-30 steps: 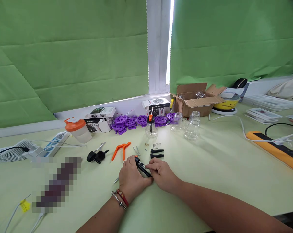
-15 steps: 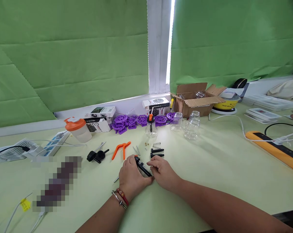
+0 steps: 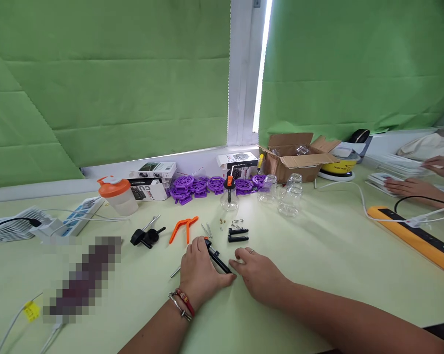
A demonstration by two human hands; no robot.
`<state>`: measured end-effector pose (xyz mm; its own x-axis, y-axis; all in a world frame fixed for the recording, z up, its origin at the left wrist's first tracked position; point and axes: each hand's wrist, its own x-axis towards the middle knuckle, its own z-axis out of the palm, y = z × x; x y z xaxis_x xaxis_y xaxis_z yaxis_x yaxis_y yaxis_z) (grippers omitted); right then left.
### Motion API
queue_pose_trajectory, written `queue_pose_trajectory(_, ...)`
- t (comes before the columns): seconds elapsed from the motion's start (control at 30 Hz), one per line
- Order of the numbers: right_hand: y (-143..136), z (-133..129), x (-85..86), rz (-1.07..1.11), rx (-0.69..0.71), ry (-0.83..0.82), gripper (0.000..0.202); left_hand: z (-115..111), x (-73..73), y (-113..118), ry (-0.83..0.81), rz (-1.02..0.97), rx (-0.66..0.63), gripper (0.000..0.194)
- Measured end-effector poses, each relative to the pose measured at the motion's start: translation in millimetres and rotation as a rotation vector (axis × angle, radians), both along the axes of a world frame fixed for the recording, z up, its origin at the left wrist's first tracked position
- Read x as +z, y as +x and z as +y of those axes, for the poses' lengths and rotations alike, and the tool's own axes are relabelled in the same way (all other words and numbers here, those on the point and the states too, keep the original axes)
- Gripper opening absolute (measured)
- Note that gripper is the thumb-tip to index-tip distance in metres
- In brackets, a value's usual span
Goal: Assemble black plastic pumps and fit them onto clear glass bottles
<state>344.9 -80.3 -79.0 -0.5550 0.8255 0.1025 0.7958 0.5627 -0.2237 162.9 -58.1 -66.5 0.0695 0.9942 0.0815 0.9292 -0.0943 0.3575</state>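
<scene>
Left hand lies curled on the bench, its fingers closed over the near end of a slim black part that slants away across the surface. The right hand rests beside it, fingers loosely spread, thumb tip at or just short of the part's lower end; whether it touches is hard to say.

Small loose pieces lie just beyond the hands: a spring, two short black pieces, thin metal pins and tiny brass bits. A careless sweep of either wrist could scatter them, and the pins would roll easily.

How the part sits under the left palm is hidden. A pixelated patch covers something on the left, and a co-worker's hands are cut off at the right edge.
</scene>
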Motion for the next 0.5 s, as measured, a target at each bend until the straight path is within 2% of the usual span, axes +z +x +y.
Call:
queue_pose_trajectory(0.13, -14, 22, 2.8, -0.061, 0.022, 0.077, 0.045, -2, -1.2, -2, 0.002, 0.004, -0.003, 0.096)
queue_pose_trajectory(0.3, -33, 53, 13.2, -0.117, -0.104, 0.062, 0.039, -5, 0.0, -4, 0.009, 0.013, 0.004, 0.096)
queue_pose_trajectory(0.4, -38, 50, 18.8, -0.073, -0.167, 0.086, 0.036, -5, -2.1, -4, 0.015, 0.008, 0.01, 0.097)
queue_pose_trajectory(0.5, -38, 33, 21.1, 0.032, -0.185, -0.027, 0.03, -5, -5.3, -4, 0.053, 0.005, 0.017, 0.089)
